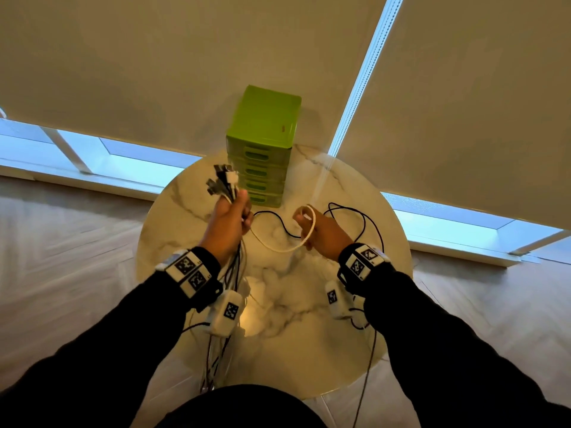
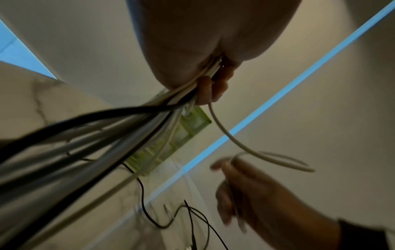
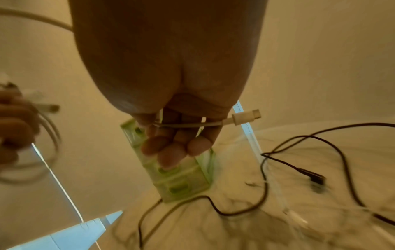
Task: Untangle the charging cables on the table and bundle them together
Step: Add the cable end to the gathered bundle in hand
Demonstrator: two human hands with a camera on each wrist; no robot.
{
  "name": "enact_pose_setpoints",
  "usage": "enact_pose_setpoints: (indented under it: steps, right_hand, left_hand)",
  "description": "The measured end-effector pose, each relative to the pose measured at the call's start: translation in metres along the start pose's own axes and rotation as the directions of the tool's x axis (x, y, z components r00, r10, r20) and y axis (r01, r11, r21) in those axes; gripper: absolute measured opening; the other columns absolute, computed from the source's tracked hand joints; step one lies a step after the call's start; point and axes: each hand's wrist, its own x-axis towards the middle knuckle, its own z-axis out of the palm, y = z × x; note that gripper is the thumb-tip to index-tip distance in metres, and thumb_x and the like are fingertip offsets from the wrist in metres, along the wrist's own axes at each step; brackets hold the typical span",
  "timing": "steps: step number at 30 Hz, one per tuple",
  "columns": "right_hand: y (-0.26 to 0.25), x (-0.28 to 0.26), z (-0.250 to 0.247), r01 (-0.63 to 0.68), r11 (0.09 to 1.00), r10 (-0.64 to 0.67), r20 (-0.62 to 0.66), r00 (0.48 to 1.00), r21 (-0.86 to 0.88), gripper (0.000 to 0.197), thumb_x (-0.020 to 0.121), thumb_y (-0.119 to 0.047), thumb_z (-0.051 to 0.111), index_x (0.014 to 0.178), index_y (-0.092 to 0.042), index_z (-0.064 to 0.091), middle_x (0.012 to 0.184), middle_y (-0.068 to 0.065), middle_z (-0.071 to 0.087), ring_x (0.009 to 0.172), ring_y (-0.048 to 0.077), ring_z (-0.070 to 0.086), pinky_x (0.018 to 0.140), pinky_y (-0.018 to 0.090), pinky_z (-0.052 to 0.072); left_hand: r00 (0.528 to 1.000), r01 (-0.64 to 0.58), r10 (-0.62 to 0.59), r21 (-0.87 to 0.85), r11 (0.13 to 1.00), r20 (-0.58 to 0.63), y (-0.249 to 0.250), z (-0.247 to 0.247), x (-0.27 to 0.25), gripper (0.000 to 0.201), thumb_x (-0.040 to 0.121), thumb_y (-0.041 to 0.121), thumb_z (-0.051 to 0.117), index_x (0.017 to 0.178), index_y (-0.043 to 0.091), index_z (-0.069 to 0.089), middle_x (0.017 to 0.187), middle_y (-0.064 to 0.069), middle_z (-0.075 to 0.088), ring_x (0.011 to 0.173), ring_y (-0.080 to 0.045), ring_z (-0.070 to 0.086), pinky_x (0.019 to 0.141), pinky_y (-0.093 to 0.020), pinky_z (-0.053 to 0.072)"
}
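My left hand [image 1: 230,220] is raised over the round marble table [image 1: 370,291] and grips a bundle of black and white cables [image 2: 136,121]. Their plugs [image 1: 223,179] fan out above the fist, and the long ends hang down past the table's near edge. One white cable [image 1: 278,247] sags from that fist across to my right hand [image 1: 321,233], which holds it near its end. In the right wrist view the cable lies across the curled fingers [image 3: 171,148] with its white plug [image 3: 245,116] sticking out. A thin black cable [image 1: 364,220] lies loose on the table.
A green plastic drawer tower [image 1: 262,143] stands at the table's far edge, just behind my hands. Roller blinds cover the windows beyond it. Pale wood floor surrounds the table. A black cable [image 1: 367,366] hangs over the table's right front edge.
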Motion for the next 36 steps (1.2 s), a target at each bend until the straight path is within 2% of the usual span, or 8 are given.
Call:
enact_pose_setpoints:
  steps: [5, 13, 17, 21, 24, 27, 32, 36]
  right_hand:
    - [-0.011, -0.017, -0.027, 0.022, 0.971, -0.023, 0.003, 1.000, 0.237, 0.015, 0.104, -0.015, 0.048, 0.111, -0.015, 0.061, 0.090, 0.017, 0.070, 0.076, 0.028, 0.073, 0.074, 0.036, 0.060]
    - [0.055, -0.116, -0.085, -0.262, 0.960, 0.276, 0.166, 0.947, -0.098, 0.023, 0.084, -0.012, 0.079, 0.103, -0.020, 0.069, 0.085, -0.002, 0.074, 0.075, 0.005, 0.069, 0.076, 0.023, 0.052]
    - [0.052, -0.168, -0.098, -0.416, 0.901, 0.435, 0.242, 0.867, -0.126, 0.042, 0.072, -0.026, 0.089, 0.108, -0.025, 0.067, 0.097, 0.005, 0.071, 0.086, 0.014, 0.067, 0.076, 0.023, 0.052]
    - [0.041, -0.202, -0.094, -0.423, 0.898, 0.438, 0.301, 0.847, -0.117, 0.030, 0.083, -0.044, 0.078, 0.105, -0.025, 0.069, 0.073, -0.005, 0.062, 0.064, 0.007, 0.053, 0.065, 0.023, 0.042]
    - [0.049, -0.225, -0.092, -0.427, 0.890, 0.455, 0.247, 0.856, -0.160, 0.027, 0.094, -0.047, 0.063, 0.099, -0.022, 0.072, 0.076, -0.014, 0.060, 0.066, 0.002, 0.051, 0.066, 0.018, 0.040]
    - [0.076, -0.257, -0.094, -0.477, 0.831, 0.523, 0.112, 0.845, -0.287, 0.029, 0.098, -0.048, 0.055, 0.101, -0.023, 0.069, 0.085, -0.011, 0.062, 0.077, 0.008, 0.056, 0.074, 0.027, 0.045]
    - [0.132, -0.313, -0.085, -0.701, 0.663, 0.656, -0.249, 0.713, -0.261, 0.032, 0.104, -0.048, 0.041, 0.094, -0.021, 0.054, 0.085, 0.001, 0.063, 0.082, 0.028, 0.060, 0.076, 0.040, 0.046]
    - [0.147, -0.329, -0.061, -0.745, 0.563, 0.664, -0.340, 0.666, -0.359, 0.037, 0.106, -0.048, 0.032, 0.107, -0.017, 0.052, 0.091, 0.009, 0.070, 0.084, 0.033, 0.067, 0.081, 0.043, 0.050]
  left_hand:
    - [0.992, 0.077, -0.069, -0.079, 0.994, 0.104, -0.001, 0.033, -0.007, 0.026, 0.106, 0.021, 0.040, 0.081, 0.017, 0.049, 0.067, 0.006, 0.049, 0.059, -0.011, 0.045, 0.051, -0.022, 0.034]
    - [0.971, 0.115, -0.060, -0.231, 0.966, 0.230, 0.009, 0.105, 0.001, 0.025, 0.105, 0.016, 0.042, 0.082, 0.017, 0.051, 0.071, 0.005, 0.051, 0.059, -0.009, 0.048, 0.044, -0.018, 0.032]
    - [0.934, 0.193, -0.094, -0.268, 0.944, 0.343, 0.002, 0.146, -0.004, 0.023, 0.104, 0.014, 0.041, 0.084, 0.018, 0.050, 0.070, 0.005, 0.054, 0.061, -0.010, 0.049, 0.046, -0.020, 0.029]
    - [0.892, 0.257, -0.144, -0.218, 0.942, 0.430, -0.009, 0.185, -0.023, 0.022, 0.104, 0.014, 0.041, 0.085, 0.017, 0.051, 0.069, 0.004, 0.055, 0.061, -0.010, 0.051, 0.045, -0.019, 0.028]
    - [0.852, 0.233, -0.159, -0.090, 0.968, 0.499, -0.020, 0.207, -0.037, 0.020, 0.104, 0.018, 0.043, 0.088, 0.018, 0.055, 0.074, 0.004, 0.060, 0.067, -0.010, 0.055, 0.048, -0.019, 0.034]
    - [0.813, 0.190, -0.180, 0.040, 0.981, 0.554, -0.033, 0.222, -0.043, 0.020, 0.105, 0.022, 0.042, 0.093, 0.019, 0.058, 0.083, 0.004, 0.066, 0.076, -0.010, 0.059, 0.052, -0.020, 0.038]
    - [0.821, 0.175, -0.242, 0.174, 0.969, 0.517, -0.060, 0.236, -0.043, 0.019, 0.105, 0.023, 0.041, 0.100, 0.015, 0.058, 0.092, -0.001, 0.070, 0.081, -0.010, 0.065, 0.054, -0.021, 0.041]
    - [0.811, 0.141, -0.289, 0.309, 0.941, 0.508, -0.088, 0.240, -0.056, 0.019, 0.106, 0.025, 0.041, 0.107, 0.013, 0.055, 0.092, 0.001, 0.068, 0.090, -0.015, 0.064, 0.061, -0.026, 0.042]
